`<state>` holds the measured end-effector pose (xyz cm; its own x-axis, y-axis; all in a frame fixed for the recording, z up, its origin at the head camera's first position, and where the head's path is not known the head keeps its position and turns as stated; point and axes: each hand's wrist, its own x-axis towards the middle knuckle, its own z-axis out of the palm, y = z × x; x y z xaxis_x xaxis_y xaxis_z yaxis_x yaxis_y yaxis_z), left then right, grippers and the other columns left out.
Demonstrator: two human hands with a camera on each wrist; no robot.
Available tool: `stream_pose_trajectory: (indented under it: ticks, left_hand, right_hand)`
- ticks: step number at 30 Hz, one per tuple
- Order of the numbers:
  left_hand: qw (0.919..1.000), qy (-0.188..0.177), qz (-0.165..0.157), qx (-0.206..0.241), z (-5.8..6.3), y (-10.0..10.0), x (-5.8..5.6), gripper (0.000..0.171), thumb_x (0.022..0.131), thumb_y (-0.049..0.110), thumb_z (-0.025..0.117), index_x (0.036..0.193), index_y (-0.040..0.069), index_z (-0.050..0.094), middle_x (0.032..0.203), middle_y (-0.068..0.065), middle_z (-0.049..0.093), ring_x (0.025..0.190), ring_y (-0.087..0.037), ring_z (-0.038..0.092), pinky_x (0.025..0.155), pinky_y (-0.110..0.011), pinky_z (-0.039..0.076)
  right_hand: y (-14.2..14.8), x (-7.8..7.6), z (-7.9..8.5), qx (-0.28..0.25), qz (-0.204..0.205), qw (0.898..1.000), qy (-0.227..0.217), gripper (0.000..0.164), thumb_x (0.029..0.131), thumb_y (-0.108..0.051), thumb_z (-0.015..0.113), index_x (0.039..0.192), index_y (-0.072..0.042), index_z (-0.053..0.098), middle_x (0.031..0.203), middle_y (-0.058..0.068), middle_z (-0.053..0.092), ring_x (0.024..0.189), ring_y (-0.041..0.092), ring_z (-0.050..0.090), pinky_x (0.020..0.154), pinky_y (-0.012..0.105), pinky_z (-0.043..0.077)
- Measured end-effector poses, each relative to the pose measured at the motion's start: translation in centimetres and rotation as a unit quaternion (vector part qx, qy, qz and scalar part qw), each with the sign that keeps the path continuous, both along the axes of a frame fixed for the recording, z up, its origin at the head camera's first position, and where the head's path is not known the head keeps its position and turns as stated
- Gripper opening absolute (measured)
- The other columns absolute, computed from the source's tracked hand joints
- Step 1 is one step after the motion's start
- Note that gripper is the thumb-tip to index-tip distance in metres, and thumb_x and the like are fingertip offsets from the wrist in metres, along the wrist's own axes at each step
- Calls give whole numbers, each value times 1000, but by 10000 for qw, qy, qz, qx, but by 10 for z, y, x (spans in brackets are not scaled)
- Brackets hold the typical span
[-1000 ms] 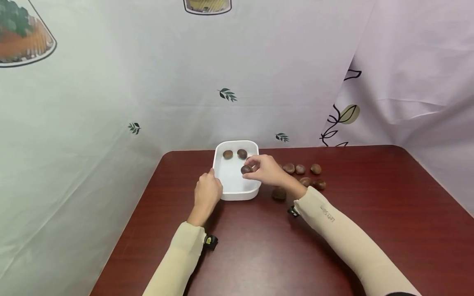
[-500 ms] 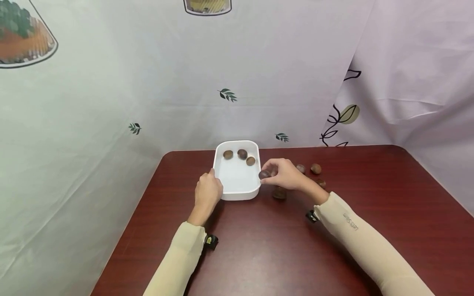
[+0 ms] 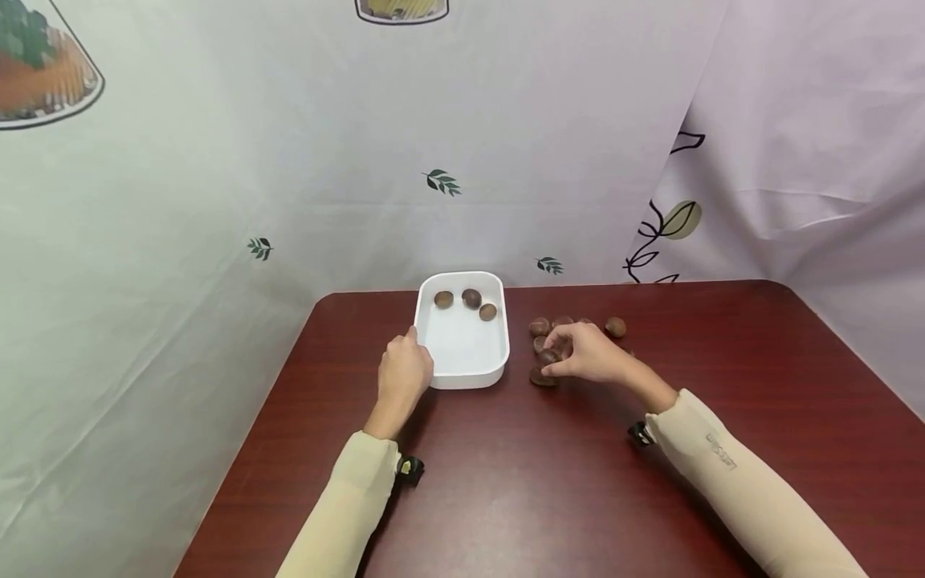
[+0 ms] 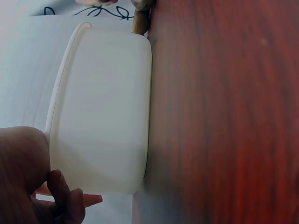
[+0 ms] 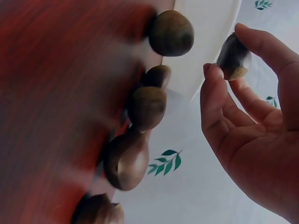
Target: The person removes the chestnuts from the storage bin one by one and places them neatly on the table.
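Observation:
My left hand (image 3: 405, 365) grips the near left side of a white rectangular tub (image 3: 464, 380). The left wrist view shows its curled fingers (image 4: 72, 205) at the end of the tub's wall (image 4: 100, 112). Three brown chestnuts (image 3: 471, 299) lie inside, towards the far end. To the tub's right, my right hand (image 3: 588, 353) pinches another chestnut (image 5: 235, 57) between thumb and fingertips, raised over the table. Around and below this hand lie several loose chestnuts (image 3: 539, 327), some partly covered by it. One of them (image 3: 543, 377) sits just in front of the fingertips.
The dark red wooden table (image 3: 462, 482) backs onto a pale printed cloth (image 3: 347, 160). A single chestnut (image 3: 616, 327) lies at the right of the loose group. Both forearms, in light sleeves (image 3: 751, 474), reach in from the near edge.
My right hand has moved right, from over the tub to above the loose chestnuts, with the chestnut still pinched. The left hand and the tub have stayed in place.

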<state>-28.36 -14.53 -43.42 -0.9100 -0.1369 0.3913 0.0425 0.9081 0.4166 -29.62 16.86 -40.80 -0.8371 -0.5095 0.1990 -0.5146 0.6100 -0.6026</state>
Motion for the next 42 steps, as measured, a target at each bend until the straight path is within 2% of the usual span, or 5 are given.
stream_pose_trajectory:
  ticks: [12,20,28,36,42]
  left_hand:
    - [9998,-90,41,160,3,0,2,41,93,8,47,129,-5,61,97,-27,66,86,-47,68,69,-57,54]
    - [10000,-57,9,71,2,1,1,40,92,7,49,129,-6,61,95,-28,65,84,-48,68,68,-56,54]
    - [9998,-138,30,151,2,0,1,41,93,8,47,129,-5,61,97,-27,65,87,-48,67,70,-57,54]
    - [9999,64,-2,120,0,-1,1,39,91,7,50,127,-5,62,94,-28,66,83,-48,68,67,-57,54]
    - [9999,65,-27,154,-1,-1,0,40,92,7,49,127,-5,62,94,-28,66,83,-48,67,67,-57,54]
  right_hand:
    - [17,7,-6,495,46,9980,-397,24,73,-21,88,86,-13,70,68,-5,63,61,10,58,59,28,47]
    - [22,8,-7,738,7,9968,-297,22,73,-18,86,88,-12,71,73,-6,63,63,10,52,60,29,44]
    - [19,9,-16,1065,63,9934,-430,25,73,-15,85,91,-11,69,78,-6,63,68,10,53,62,29,46]
    - [16,9,-21,1222,-37,9924,-112,25,71,-14,86,91,-11,70,81,-6,65,70,11,55,65,30,48]
    - [15,10,-23,1349,-40,9908,-12,25,72,-13,84,94,-11,71,86,-5,67,73,11,57,67,32,49]
